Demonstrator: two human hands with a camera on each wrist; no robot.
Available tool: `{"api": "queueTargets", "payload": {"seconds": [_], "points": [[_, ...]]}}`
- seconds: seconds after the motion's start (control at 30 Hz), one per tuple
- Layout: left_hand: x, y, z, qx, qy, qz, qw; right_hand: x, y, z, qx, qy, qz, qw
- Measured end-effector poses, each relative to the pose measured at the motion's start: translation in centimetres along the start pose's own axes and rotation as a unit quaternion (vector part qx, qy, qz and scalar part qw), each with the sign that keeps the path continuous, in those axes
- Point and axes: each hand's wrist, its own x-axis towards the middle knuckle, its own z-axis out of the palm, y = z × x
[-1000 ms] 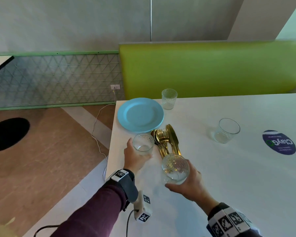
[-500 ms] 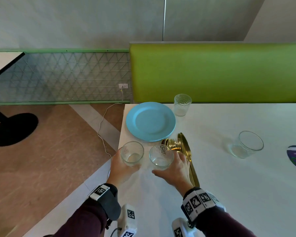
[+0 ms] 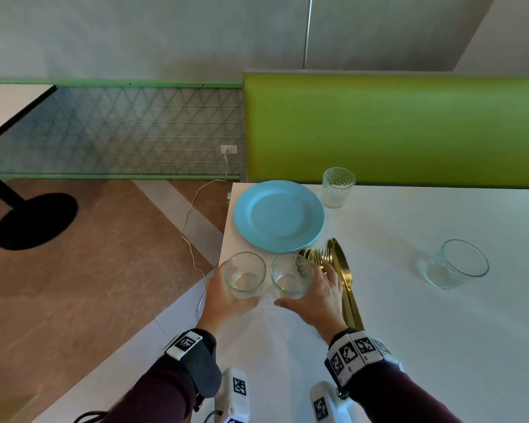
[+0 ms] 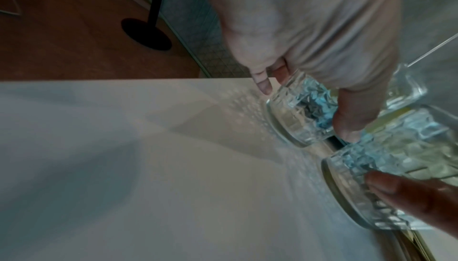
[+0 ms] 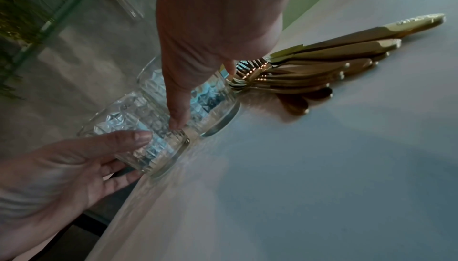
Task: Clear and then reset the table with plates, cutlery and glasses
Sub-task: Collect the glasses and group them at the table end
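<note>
Left hand (image 3: 223,296): curled round left glass (image 3: 245,274), thumb and fingers on its wall, at the table's near left corner.
Right hand (image 3: 315,296): wrapped round right glass (image 3: 291,275), thumb on the near side, fingers on the far side beside the cutlery.
Glasses: both upright on white table (image 3: 409,331), just beside each other, apart by a narrow gap.
Blue plates (image 3: 278,215): stacked just beyond the two glasses.
Gold cutlery (image 3: 338,270): bundled right of right glass, forks and knives together.
Far glass (image 3: 337,187): upright beside the plates, by green bench back (image 3: 394,126).
Third loose glass (image 3: 457,264): well to the right, alone.
</note>
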Motion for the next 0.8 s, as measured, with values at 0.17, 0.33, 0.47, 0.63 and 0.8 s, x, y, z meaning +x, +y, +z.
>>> {"api": "queueTargets", "payload": {"seconds": [0.17, 0.33, 0.47, 0.63, 0.8], "points": [[-0.9, 2.6, -1.3, -0.014, 0.049, 0.029, 0.998, 0.2, 1.1, -0.9, 0.024, -0.026, -0.014, 0.999], [-1.4, 9.7, -2.2, -0.078, 0.168, 0.131, 0.974, 0.5, 2.8, -4.8, 0.087, -0.019, -0.011, 0.996], [-0.2, 14.8, 0.5, -0.089, 0.176, 0.165, 0.966, 0.7, 6.9, -7.8, 0.147, 0.065, 0.1, 0.982], [0.7, 19.0, 8.0, -0.075, 0.052, 0.104, 0.99, 0.0, 14.3, -9.8, 0.244, 0.135, 0.27, 0.922], [4.0, 20.4, 15.7, -0.048, -0.008, 0.008, 0.999, 1.7, 19.5, -12.1, 0.268, 0.163, 0.318, 0.895]]}}
